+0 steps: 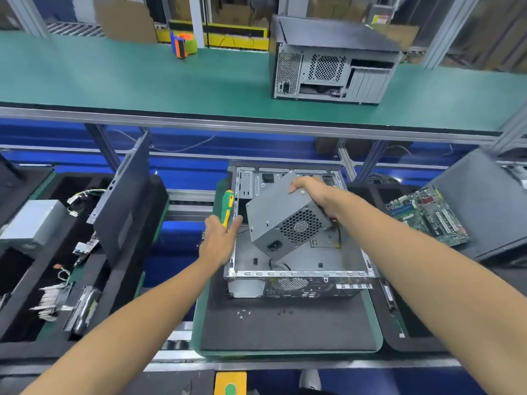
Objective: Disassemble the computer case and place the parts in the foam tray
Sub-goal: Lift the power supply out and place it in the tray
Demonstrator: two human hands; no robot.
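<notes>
On the bench point(285, 332), your right hand point(319, 195) grips the power supply point(285, 220), tilted to clear the open case point(299, 269). Your left hand point(219, 238) grips the screwdriver point(227, 208) and steadies the case wall.

Dark mat point(285, 329) on the workbench, open computer case point(299, 283) and loose screws point(243, 313) on it; green shelf point(142, 81) carrying another case point(333, 67)
</notes>
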